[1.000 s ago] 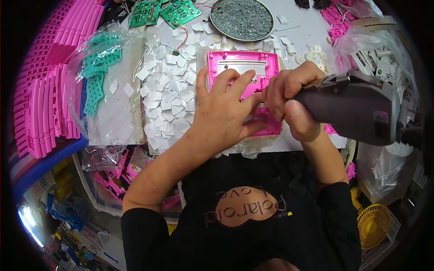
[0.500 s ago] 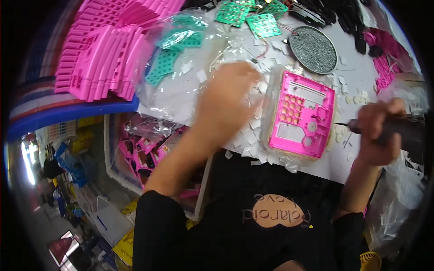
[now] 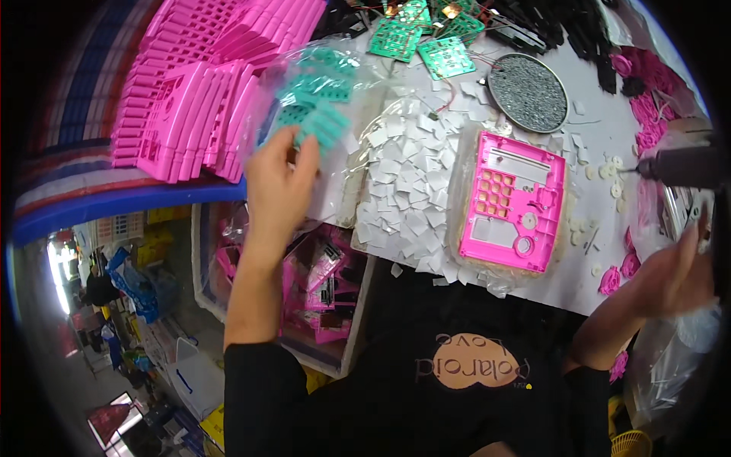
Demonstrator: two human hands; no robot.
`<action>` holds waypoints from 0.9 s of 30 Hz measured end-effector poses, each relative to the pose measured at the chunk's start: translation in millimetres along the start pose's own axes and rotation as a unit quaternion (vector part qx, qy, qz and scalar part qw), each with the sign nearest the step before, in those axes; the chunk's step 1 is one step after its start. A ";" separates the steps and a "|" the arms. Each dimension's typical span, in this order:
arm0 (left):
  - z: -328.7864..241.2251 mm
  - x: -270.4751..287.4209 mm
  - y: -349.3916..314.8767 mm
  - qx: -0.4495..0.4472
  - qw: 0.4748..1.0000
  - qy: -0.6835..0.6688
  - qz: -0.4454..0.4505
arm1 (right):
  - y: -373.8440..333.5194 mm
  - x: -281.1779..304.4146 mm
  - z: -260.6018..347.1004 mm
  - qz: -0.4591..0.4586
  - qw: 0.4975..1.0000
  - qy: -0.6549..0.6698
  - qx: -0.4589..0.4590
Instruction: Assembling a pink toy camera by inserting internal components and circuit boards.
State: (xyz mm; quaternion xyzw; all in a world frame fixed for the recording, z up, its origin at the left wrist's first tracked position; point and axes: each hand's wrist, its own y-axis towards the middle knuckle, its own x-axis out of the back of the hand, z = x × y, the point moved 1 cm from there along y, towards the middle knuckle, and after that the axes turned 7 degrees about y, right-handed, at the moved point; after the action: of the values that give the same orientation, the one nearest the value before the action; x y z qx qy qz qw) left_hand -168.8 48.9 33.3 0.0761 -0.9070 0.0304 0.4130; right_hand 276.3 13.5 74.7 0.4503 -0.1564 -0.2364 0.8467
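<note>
in the head view, the left hand (image 3: pixel 278 179) is lifted over the table edge with fingers spread, reaching to the clear plastic bag of teal perforated plastic pieces (image 3: pixel 320 99); it holds nothing that i can see. the right hand (image 3: pixel 674 278) is blurred at the right rim, and i cannot tell if it is closed. just above it is a dark grey power screwdriver (image 3: pixel 678 166). the pink rectangular plastic panel with key holes (image 3: pixel 514 202) lies flat between the hands, on the white table (image 3: pixel 586 282). beside it is a heap of small white paper squares (image 3: pixel 403 190). a round metal tray (image 3: pixel 528 91) contains small grey screws. an open box under the table (image 3: pixel 320 282) contains bagged pink parts.
</note>
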 end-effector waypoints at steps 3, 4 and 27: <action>-27.0 -28.2 -42.0 0.080 0.882 -0.406 0.224 | -26.9 -39.0 41.3 0.140 0.979 0.148 0.030; -33.3 -40.7 -53.3 0.113 0.840 -0.458 0.267 | -35.4 -48.9 35.8 0.237 0.965 0.108 -0.002; -53.7 -58.1 -72.6 0.011 0.877 -0.312 0.364 | -70.6 -93.7 0.1 0.454 0.729 0.086 -0.505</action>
State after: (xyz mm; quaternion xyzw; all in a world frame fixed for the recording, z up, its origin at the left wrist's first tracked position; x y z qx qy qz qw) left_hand -79.3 -9.9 24.2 -0.2497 -0.9520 0.1638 0.0675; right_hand 179.3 30.2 10.8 -0.1505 -0.1263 0.1716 0.9654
